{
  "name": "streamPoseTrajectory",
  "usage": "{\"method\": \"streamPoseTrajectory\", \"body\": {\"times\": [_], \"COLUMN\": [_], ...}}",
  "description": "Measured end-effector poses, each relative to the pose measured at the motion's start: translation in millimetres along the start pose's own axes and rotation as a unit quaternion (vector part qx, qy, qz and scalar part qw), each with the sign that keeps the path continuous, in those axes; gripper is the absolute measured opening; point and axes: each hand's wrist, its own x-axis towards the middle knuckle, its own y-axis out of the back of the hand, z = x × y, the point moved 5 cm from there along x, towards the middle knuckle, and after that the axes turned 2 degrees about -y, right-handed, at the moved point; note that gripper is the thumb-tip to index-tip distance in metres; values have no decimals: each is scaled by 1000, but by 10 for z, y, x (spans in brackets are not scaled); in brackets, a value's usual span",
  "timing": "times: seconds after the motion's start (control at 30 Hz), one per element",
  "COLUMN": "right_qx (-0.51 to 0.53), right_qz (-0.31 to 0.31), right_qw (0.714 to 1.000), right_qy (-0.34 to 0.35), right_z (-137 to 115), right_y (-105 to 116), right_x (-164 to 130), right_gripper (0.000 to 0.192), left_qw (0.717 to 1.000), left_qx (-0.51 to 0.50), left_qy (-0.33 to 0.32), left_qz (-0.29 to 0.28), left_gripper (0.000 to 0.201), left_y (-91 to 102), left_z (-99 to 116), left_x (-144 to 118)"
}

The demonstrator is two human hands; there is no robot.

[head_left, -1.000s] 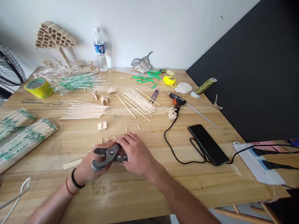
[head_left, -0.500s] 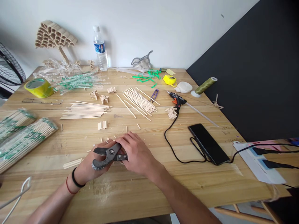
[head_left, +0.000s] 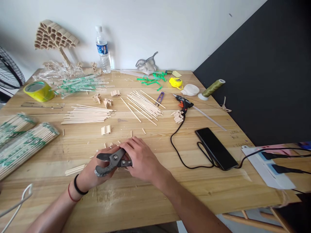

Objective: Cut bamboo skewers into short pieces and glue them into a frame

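Note:
My right hand [head_left: 143, 158] is wrapped round the handles of dark metal pruning shears [head_left: 115, 158]. Their curved jaws stand apart and point left, with nothing visible between them. Behind and under the shears is my left hand [head_left: 93, 171], its fingers curled in close to the right fingertips; what they hold is hidden. Short cut stick pieces [head_left: 105, 145] lie just beyond the fingers. A small stack of short sticks [head_left: 106, 130] sits farther up the table. Two heaps of long thin wooden sticks, a left one [head_left: 88, 115] and a right one [head_left: 145, 105], lie beyond it.
Packs of sticks [head_left: 29, 145] lie at left, below a tape roll [head_left: 39, 91]. A glue gun [head_left: 184, 103], its cord and a phone [head_left: 216, 149] occupy the right side, near a power strip [head_left: 269, 168]. A water bottle [head_left: 103, 51] and a stick-built tree shape [head_left: 54, 37] stand at the back.
The whole view has shifted very slightly. Both hands and the shears keep the same pose.

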Motion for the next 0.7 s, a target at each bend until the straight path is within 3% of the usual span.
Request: {"method": "streamPoseTrajectory", "body": {"times": [0.7], "right_qx": [5], "right_qz": [1], "right_qw": [1000], "right_qy": [1], "right_z": [-8], "right_y": [7], "right_x": [1], "right_gripper": [48], "left_qw": [1000], "left_qx": [-10], "left_qy": [11], "left_qz": [-11], "left_gripper": [36], "left_y": [-4], "left_z": [1], "left_x": [14]}}
